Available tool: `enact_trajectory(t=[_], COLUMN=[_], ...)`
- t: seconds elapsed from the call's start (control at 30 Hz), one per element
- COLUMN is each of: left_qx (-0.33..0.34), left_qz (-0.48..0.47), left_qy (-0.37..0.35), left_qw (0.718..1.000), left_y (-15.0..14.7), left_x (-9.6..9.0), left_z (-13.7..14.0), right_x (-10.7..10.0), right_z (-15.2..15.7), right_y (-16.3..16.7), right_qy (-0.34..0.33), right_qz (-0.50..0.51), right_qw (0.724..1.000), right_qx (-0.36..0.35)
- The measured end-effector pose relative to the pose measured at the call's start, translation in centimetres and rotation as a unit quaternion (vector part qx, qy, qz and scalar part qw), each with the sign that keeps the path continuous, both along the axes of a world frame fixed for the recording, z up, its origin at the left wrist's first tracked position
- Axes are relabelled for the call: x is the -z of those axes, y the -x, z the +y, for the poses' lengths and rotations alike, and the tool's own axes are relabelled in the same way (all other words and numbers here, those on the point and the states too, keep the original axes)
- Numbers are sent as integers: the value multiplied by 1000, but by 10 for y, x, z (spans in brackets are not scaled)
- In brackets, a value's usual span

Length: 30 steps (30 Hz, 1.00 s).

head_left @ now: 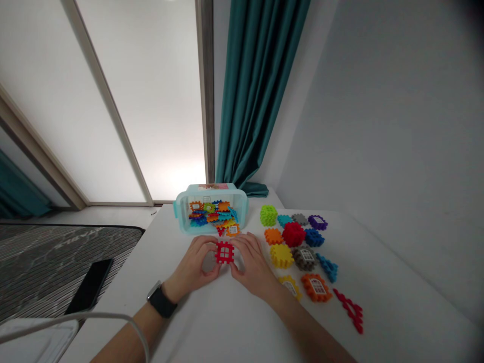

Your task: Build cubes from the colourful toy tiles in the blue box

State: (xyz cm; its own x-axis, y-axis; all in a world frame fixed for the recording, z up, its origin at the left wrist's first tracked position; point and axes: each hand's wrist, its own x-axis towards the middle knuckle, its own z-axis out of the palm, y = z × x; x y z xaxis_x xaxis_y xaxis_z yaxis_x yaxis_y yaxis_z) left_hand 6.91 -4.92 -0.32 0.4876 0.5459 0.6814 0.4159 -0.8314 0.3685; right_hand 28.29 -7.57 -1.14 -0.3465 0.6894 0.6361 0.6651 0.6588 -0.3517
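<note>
Between both hands is a red square building block with a window grid (225, 252), its notched edges facing outward. My left hand (197, 263) is closed on its left side, thumb low and fingers near the top corner. My right hand (252, 264) pinches its right side in the same way. Just beyond it, an orange window block (233, 230) and a small red piece (220, 231) lie at the front of a light-blue plastic bin (179, 214). Inside the bin is a loose heap of colourful notched blocks (212, 217).
To the right stand several notched blocks, among them a green cube (268, 215), red block (294, 234), yellow block (282, 256) and orange window block (316, 288). A red lattice piece (350, 310) lies nearer the front. A white cable (94, 315) crosses the lower left.
</note>
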Motion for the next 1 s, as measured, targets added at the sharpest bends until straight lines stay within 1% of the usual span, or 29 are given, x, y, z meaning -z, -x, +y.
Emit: enact_trajectory(t=[0.17, 0.33, 0.47, 0.6, 0.73, 1.0], left_qx=[8, -22, -26, -18, -25, -16], left_qz=[2, 2, 14, -4, -42, -54], left_qy=[-20, -3, 9, 14, 18, 18], left_qw=[1000, 1000, 1000, 1000, 999, 998], left_y=[1, 1, 4, 6, 7, 6], left_x=[-1, 3, 6, 7, 5, 5], left_z=[-2, 1, 3, 6, 7, 7], right_x=[-3, -6, -8, -9, -8, -3], right_z=[-1, -1, -3, -4, -7, -6], right_y=[-5, -7, -6, -4, -1, 2], right_qy=[-30, -55, -72, -76, -64, -36], right_qz=[-28, -37, -45, 5, 77, 94], right_qw=[999, 998, 996, 997, 995, 994], right_qx=[9, 3, -11, -18, 4, -33])
